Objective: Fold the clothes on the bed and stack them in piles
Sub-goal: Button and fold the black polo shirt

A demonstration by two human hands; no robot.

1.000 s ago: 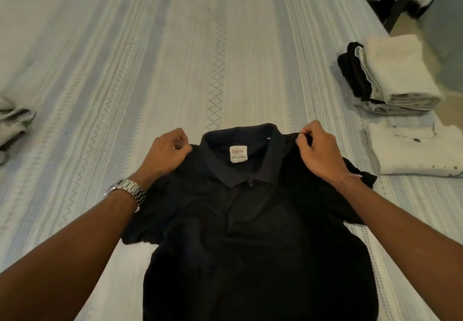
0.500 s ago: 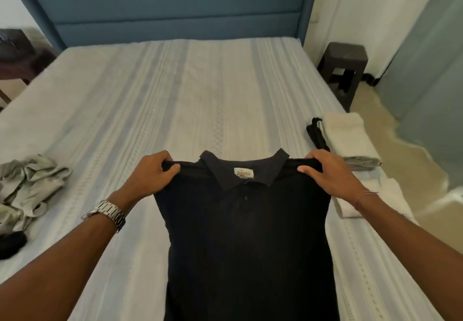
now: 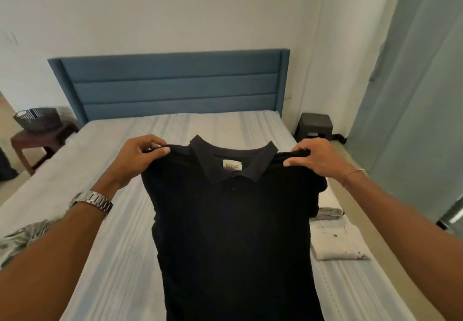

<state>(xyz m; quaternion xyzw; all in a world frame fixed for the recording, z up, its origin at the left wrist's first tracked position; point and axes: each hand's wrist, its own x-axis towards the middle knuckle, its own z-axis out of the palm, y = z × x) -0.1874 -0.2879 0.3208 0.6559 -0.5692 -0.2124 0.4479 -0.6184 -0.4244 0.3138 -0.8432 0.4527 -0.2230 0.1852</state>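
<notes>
Centrally, above the striped bed (image 3: pixel 120 258) that fills the lower frame, a black polo shirt (image 3: pixel 233 240) hangs upright, its shoulders pinched by the left hand (image 3: pixel 136 161) and right hand (image 3: pixel 317 161), with a folded white shirt (image 3: pixel 335 245) lying at lower right.

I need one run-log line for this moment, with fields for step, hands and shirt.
step: folding | left hand: grips shirt shoulder | right hand: grips other shoulder | shirt: held up over bed

Bare forearms; a silver link watch (image 3: pixel 93 201) on the left wrist, a thin bracelet (image 3: pixel 352 173) on the right.
</notes>
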